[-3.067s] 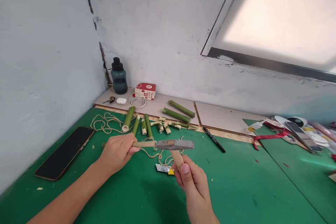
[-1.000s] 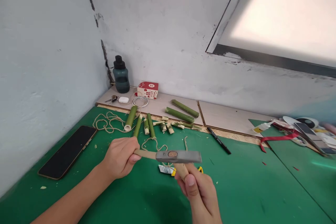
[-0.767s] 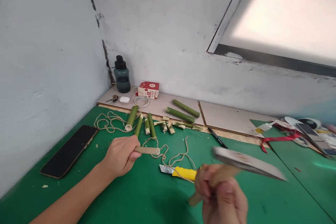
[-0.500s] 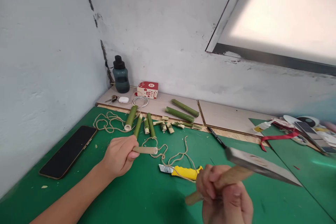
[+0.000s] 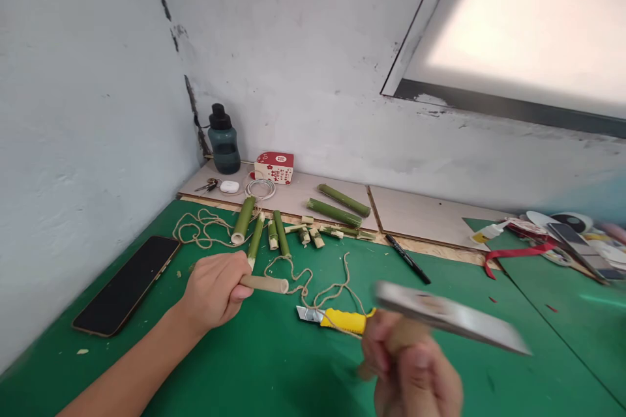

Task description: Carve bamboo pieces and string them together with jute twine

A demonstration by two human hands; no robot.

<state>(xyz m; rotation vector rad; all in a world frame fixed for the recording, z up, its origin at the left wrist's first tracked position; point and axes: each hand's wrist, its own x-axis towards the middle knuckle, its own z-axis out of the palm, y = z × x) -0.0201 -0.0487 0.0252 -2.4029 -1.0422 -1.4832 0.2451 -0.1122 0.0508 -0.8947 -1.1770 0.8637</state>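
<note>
My left hand [image 5: 215, 288] is closed round a pale bamboo tube [image 5: 267, 284], whose hollow end points right. In my right hand [image 5: 415, 365] is a hammer [image 5: 450, 314] with a wooden handle; its metal head is smeared by motion and points right. Between and behind the hands lies a yellow utility knife [image 5: 345, 320] with its blade out, crossed by loose twine [image 5: 337, 288]. Just beyond my left hand are cut green bamboo pieces [image 5: 281, 234], one of them a thicker tube [image 5: 243, 221]. Several short bamboo offcuts [image 5: 317, 238] lie farther right.
A phone [image 5: 127, 285] lies at the left. On the back ledge stand a bottle [image 5: 225, 143] and a red-white box [image 5: 274, 167], with two bamboo lengths [image 5: 335, 212] nearby. A black marker [image 5: 408, 259], red ribbon [image 5: 521, 251] and small glue bottle [image 5: 489, 232] lie to the right.
The hammer in my right hand has moved left, and the marker's near end now shows. My left hand has shifted slightly left and down with the bamboo tube.
</note>
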